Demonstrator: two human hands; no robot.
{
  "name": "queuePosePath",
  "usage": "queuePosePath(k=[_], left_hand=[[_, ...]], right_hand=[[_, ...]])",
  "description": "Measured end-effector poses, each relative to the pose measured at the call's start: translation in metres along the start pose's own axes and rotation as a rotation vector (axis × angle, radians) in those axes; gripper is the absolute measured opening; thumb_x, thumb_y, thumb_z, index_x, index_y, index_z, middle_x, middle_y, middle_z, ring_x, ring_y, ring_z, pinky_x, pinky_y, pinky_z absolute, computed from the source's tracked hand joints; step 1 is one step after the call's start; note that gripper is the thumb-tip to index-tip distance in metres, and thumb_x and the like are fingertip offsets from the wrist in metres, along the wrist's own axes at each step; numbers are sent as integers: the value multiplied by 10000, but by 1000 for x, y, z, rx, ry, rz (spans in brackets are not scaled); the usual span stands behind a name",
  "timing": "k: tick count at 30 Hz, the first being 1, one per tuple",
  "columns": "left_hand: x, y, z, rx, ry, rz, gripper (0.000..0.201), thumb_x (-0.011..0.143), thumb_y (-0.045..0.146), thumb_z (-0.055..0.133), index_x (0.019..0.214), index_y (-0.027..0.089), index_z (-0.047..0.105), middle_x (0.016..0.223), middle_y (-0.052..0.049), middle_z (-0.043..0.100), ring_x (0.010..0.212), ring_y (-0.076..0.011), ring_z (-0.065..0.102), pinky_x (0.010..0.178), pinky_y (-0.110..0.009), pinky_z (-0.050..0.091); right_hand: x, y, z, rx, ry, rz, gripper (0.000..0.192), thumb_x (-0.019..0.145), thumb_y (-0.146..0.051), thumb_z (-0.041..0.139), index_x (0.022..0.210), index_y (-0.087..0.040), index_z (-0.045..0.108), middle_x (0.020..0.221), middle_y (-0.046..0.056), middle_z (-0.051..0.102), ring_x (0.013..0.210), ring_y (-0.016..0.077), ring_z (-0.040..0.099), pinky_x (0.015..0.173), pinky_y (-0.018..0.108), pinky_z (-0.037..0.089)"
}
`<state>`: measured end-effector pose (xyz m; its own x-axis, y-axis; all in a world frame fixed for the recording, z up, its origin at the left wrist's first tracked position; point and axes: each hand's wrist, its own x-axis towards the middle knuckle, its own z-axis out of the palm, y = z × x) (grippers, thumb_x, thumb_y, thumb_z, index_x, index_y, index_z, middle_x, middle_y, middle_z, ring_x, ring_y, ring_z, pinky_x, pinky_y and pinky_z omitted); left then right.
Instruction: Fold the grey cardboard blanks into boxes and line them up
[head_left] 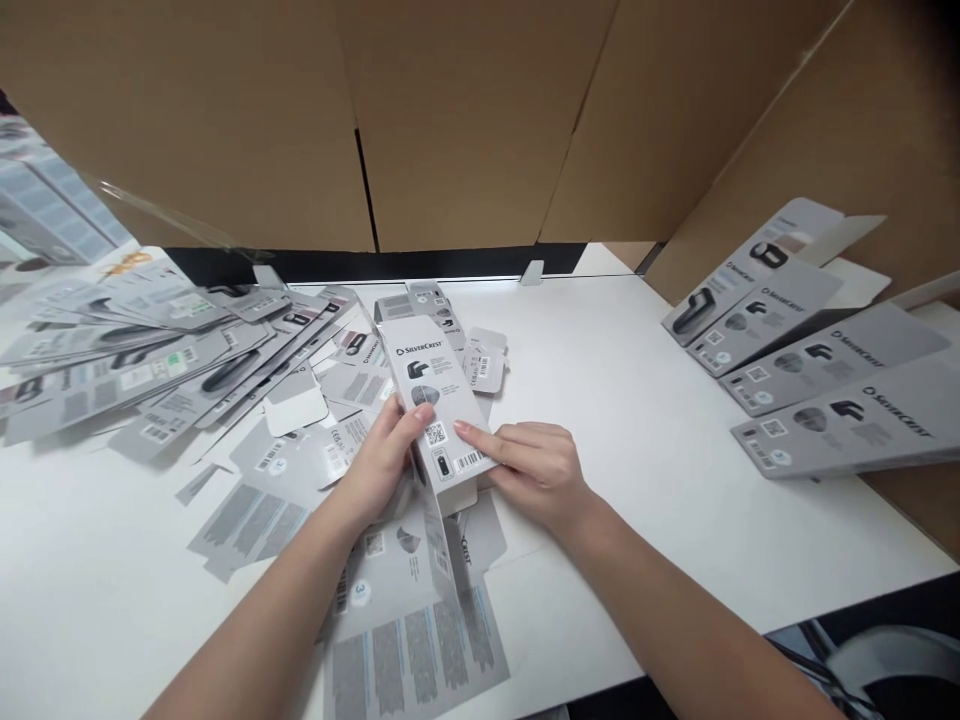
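Observation:
A grey SilverCrest carton (437, 385) is tilted in front of me, printed with pictures, a QR code and a barcode. My left hand (386, 450) wraps its left side, thumb lying on the printed face. On the lower right edge sits my right hand (536, 465), its index finger stretched onto the face near the QR code and its other fingers curled. Below the carton's lower end hangs a long printed flap (442, 550). Under it, flat unfolded carton blanks (409, 640) lie on the white table.
A fanned pile of flattened cartons (172, 360) spreads over the left side. Several folded cartons (832, 400) stand in a row at the right. Brown cardboard walls (450, 120) close off the back and right. The white table (637, 430) ends at a front edge.

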<state>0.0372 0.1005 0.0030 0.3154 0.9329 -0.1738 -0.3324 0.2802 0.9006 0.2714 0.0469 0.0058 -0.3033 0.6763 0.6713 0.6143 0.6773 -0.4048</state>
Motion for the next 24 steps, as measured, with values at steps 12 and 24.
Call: queuePosePath(k=[12, 24], left_hand=[[-3, 18, 12, -126, 70, -66, 851, 727, 766, 1039, 1321, 219, 771, 1231, -129, 900, 1237, -465, 858, 1075, -563, 710], [-1, 36, 10, -349, 300, -51, 597, 686, 718, 988, 972, 244, 765, 903, -45, 877, 1057, -386, 891, 890, -412, 717]], right_hand=[[5, 1, 13, 162, 142, 18, 632, 1131, -335, 883, 1735, -378, 700, 925, -34, 840, 559, 118, 527, 533, 266, 533], [0, 10, 15, 324, 52, 174, 522, 1084, -639, 897, 1510, -342, 837, 977, 2, 853, 551, 106, 467, 589, 295, 554]])
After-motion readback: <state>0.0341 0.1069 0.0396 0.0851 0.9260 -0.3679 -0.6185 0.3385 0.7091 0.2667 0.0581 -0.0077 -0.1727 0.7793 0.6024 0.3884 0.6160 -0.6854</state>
